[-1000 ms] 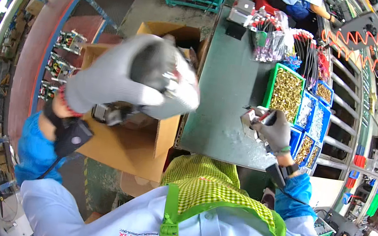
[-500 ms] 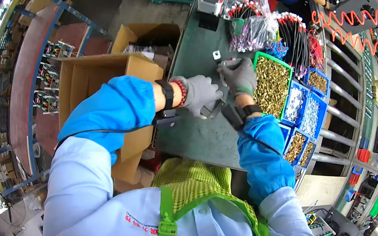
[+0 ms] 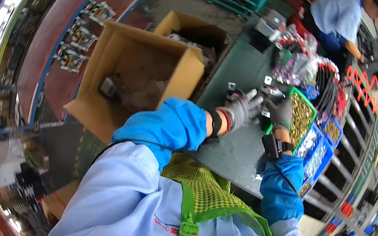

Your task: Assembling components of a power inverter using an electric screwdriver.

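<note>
My left hand, in a grey glove, is over the green-topped table with its fingers spread and nothing visible in them. Just beyond it lie small dark metal parts and a little square piece with a hole. My right hand, gloved too, is beside a green bin of brass-coloured fittings, thumb apart from the fingers. By its fingertips sits a shiny metal part with some red on it. A white square piece lies farther off.
An open cardboard box stands left of the table with a small metal unit inside. Blue bins of small hardware line the right edge, beside a roller conveyor. Bagged cables lie at the back, near another person.
The view has swung left, showing more of the cardboard box. My left hand has spread its fingers and let go of a metal piece. The right hand has loosened from its pinch.
</note>
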Motion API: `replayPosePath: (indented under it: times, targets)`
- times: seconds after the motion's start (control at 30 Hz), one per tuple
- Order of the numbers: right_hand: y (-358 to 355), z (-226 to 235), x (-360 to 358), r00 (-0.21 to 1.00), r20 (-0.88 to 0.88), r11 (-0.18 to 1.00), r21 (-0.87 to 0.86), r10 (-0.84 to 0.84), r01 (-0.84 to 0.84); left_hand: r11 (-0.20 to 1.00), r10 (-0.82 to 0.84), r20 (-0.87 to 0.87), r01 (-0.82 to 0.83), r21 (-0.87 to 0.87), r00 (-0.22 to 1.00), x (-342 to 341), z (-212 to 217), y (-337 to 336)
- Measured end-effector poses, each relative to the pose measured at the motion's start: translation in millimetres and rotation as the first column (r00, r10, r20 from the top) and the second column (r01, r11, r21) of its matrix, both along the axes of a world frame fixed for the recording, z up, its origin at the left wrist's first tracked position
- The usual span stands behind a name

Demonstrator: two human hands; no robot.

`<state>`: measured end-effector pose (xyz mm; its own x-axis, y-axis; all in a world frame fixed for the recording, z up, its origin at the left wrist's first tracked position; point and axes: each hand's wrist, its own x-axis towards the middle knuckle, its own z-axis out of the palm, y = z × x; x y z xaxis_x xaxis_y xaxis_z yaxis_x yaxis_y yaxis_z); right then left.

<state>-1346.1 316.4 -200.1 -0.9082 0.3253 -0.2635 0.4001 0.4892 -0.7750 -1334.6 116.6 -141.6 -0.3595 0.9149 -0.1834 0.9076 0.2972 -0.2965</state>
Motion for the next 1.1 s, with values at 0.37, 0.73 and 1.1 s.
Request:
replayPosePath:
  times: [0.37,0.73,1.1]
  targets:
    - [-34,-23,-6,0.97,0.142,0.883,0.454,-0.199,0.115,0.224,0.815,0.438,-0.903,0.367,0.38,-30,146,-397]
    - [-171,194,-87,0.826,-0.425,0.891,-0.09,0.369,-0.445,-0.28,0.822,0.462,-0.943,-0.18,-0.333,-52,-47,-560]
    - [-618,26,-149,-0.308,0.196,-0.317,0.017,0.931,-0.948,-0.388,0.524,0.831,-0.921,0.042,-0.183,16,85,-555]
